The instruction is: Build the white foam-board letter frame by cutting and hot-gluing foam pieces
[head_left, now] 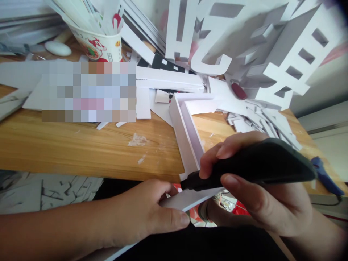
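Note:
My left hand [160, 210] is closed on a strip of white foam board [187, 201], with the thumb over its near face and the fingers curled at the far side. The strip slants above my lap, below the table edge. In my right hand [261, 181] is a black utility knife [261, 163], its handle pointing right. The knife's narrow front end meets the strip just beyond my left fingers; no blade can be made out. Right behind it, a hollow white foam-board frame [187, 134] with raised walls lies on the table, its near end at the table edge.
On the wooden table [89, 148] stand a paper cup [103, 43] of tools and white cut-out shapes [288, 69] against the wall. White scraps [263, 119] lie back right. A blue corded tool [326, 177] sits at the right edge. Offcuts [59, 192] lie below the table.

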Motion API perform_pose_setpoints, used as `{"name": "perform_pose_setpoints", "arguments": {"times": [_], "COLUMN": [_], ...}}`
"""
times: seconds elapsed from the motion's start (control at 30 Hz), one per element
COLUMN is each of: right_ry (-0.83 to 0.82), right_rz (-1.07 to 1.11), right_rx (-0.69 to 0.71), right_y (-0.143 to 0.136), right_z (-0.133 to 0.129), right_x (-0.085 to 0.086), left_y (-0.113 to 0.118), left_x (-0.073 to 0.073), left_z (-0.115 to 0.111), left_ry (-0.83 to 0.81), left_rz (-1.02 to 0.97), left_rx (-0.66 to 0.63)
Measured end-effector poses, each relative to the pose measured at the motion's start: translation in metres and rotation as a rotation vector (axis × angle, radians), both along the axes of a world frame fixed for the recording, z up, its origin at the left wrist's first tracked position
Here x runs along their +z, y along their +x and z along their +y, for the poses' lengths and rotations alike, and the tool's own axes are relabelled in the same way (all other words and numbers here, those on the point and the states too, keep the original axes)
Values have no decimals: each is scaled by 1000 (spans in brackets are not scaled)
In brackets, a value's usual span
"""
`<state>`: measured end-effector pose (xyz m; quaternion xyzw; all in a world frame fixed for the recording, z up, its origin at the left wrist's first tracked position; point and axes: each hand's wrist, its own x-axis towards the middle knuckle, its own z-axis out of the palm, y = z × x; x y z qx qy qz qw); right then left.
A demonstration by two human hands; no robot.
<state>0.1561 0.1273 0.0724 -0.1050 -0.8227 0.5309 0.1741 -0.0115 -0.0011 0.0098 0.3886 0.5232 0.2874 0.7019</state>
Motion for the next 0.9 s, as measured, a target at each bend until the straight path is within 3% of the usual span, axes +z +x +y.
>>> {"name": "perform_pose_setpoints", "arguments": {"times": [0.4, 0.7, 0.9], "right_ry": [173, 176, 201], "right_rz": [-24, 10, 13], "right_rx": [-126, -178, -272], "right_y": [-13, -15, 4], "right_z": [-13, -19, -25], "right_x": [5, 28, 49], "left_y": [1, 2, 7], "left_x": [-5, 1, -7], "left_z": [0, -1, -2], "left_ry": [79, 55, 3], "left_rz": [17, 66, 97], "left_rx": [-16, -8, -20]}}
